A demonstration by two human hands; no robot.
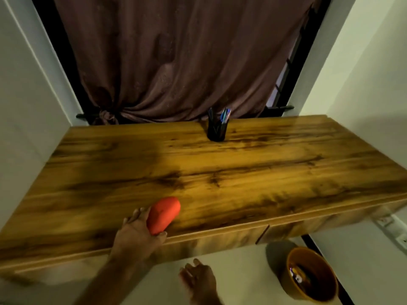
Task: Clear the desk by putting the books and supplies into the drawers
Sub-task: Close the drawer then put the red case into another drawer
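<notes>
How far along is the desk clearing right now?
No books show on the desk, so that part looks done. In hand: the left hand grips an orange pouch at the front edge; the right hand is open below the desk. Left: the black pen holder at the back. Both drawer fronts look closed.

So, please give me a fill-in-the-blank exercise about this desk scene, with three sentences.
1. The left hand grips a ____ pouch on the desk.
2. The black holder contains ____.
3. The right hand holds ____.

Missing words: red; pens; nothing
</notes>
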